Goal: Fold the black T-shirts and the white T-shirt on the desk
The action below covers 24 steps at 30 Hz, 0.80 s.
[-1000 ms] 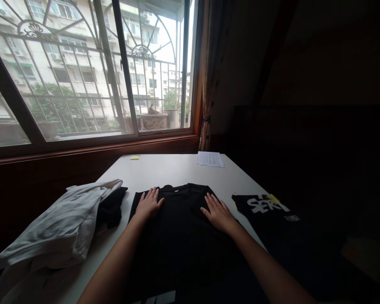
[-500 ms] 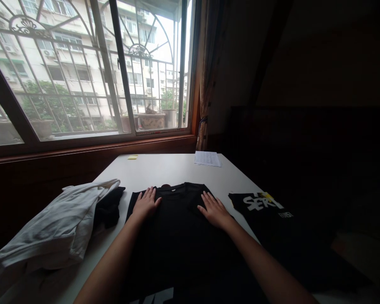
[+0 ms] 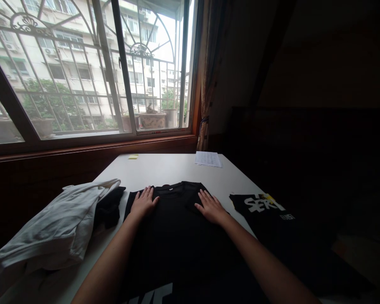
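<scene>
A black T-shirt (image 3: 177, 228) lies spread on the white table in front of me, its collar toward the window and part of a pale print at the bottom edge of the view. My left hand (image 3: 145, 202) rests flat on its left shoulder, fingers stretched out. On the right shoulder lies my right hand (image 3: 210, 207), also flat with fingers extended. Neither hand grips the cloth. The shirt's lower part falls into dark shadow and out of view.
To the left is a heap of white clothing (image 3: 57, 223) with a dark garment (image 3: 109, 207) beside it. A black printed garment (image 3: 266, 211) lies at the right. Papers (image 3: 208, 159) and a yellow note (image 3: 133, 156) are at the far edge of the white table (image 3: 164, 169).
Both hands and the black T-shirt have shifted slightly to the left. The hands stay flat on the shoulders, and the collar lies a little differently.
</scene>
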Available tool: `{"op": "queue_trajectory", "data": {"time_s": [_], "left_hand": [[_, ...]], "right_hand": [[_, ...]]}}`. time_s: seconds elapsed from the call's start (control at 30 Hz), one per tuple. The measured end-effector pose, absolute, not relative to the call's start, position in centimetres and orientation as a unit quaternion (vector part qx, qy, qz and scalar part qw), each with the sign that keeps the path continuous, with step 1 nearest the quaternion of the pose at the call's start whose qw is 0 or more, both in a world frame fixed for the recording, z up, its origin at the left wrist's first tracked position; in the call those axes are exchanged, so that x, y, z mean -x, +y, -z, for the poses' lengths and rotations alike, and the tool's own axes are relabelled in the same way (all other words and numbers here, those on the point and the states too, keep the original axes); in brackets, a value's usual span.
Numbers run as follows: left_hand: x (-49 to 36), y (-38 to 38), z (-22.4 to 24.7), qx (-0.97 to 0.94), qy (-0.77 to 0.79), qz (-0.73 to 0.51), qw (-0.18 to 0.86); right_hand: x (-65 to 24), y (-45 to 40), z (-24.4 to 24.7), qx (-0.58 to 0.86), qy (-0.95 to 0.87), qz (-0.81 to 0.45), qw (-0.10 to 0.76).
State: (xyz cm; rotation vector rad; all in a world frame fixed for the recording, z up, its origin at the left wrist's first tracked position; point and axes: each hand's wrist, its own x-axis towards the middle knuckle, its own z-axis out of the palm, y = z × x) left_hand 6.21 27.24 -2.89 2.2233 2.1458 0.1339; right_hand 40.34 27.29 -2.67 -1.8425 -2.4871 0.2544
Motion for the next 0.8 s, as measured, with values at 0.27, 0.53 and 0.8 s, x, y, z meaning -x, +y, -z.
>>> {"op": "queue_trajectory", "data": {"time_s": [0.27, 0.53, 0.8], "left_hand": [[-5.2, 28.3, 3.2, -0.709, 0.704, -0.045, 0.021], [-4.5, 29.7, 3.2, -0.697, 0.716, -0.043, 0.020], [-4.3, 30.9, 3.2, -0.688, 0.725, -0.042, 0.021]], "right_hand": [[-39.6, 29.3, 2.8, 0.572, -0.816, -0.081, 0.021], [-38.7, 31.3, 2.5, 0.569, -0.818, -0.088, 0.016], [-38.5, 33.4, 2.3, 0.556, -0.826, -0.090, 0.016]]}}
